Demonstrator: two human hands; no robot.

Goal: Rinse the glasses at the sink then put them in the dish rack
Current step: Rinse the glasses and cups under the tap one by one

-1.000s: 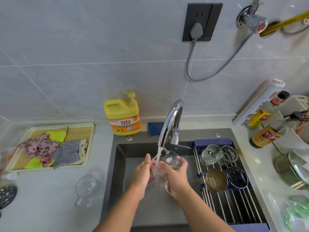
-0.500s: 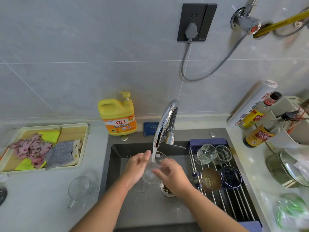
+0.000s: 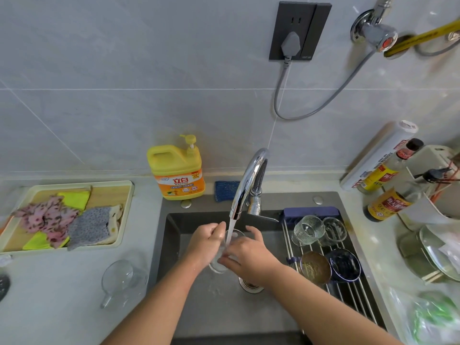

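A clear glass (image 3: 225, 255) is upright under the running water from the chrome faucet (image 3: 245, 185), over the dark sink (image 3: 174, 235). My left hand (image 3: 205, 245) grips its left side and my right hand (image 3: 246, 255) wraps its right side and rim. The roll-up dish rack (image 3: 348, 292) spans the sink's right part. Two clear glasses (image 3: 308, 230) (image 3: 333, 230) lie at its far end, with a brown bowl (image 3: 315, 267) and a dark blue bowl (image 3: 344, 266) nearer me. A clear glass mug (image 3: 123, 280) lies on the counter left of the sink.
A yellow detergent bottle (image 3: 178, 170) and a blue sponge (image 3: 225, 190) stand behind the sink. A tray (image 3: 124, 210) with cloths is at the left. Sauce bottles (image 3: 388, 202), a wrap roll (image 3: 378, 155) and pot lids (image 3: 438, 255) crowd the right counter.
The glass has turned from tilted to upright under the stream. My right hand shifted from beneath it to its side and rim. The view has drifted slightly.
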